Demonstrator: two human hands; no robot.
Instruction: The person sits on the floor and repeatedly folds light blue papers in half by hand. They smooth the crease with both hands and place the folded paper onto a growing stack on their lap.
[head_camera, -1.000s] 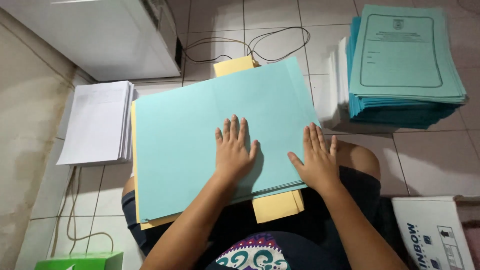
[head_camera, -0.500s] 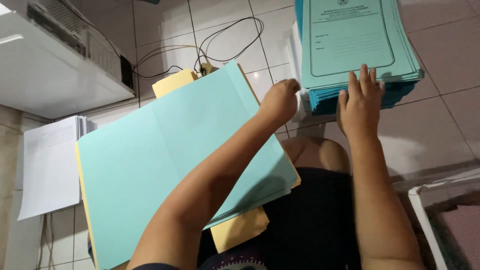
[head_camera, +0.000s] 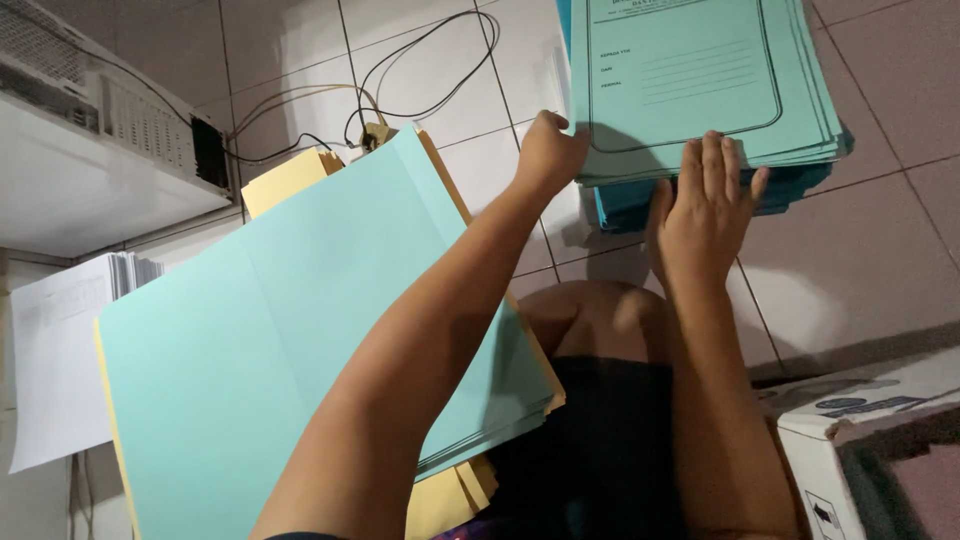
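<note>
Left hand (head_camera: 548, 152) grips the folder stack (head_camera: 700, 90) edge; right hand (head_camera: 703, 215) lies flat on it, fingers spread

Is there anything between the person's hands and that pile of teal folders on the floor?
Nothing visible. The left hand grips the near-left edge of the teal folder stack, and the right hand lies flat on its front edge.

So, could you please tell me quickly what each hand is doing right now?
Left hand: closed on the edge of the teal folder stack.
Right hand: open, flat on the stack.
</note>
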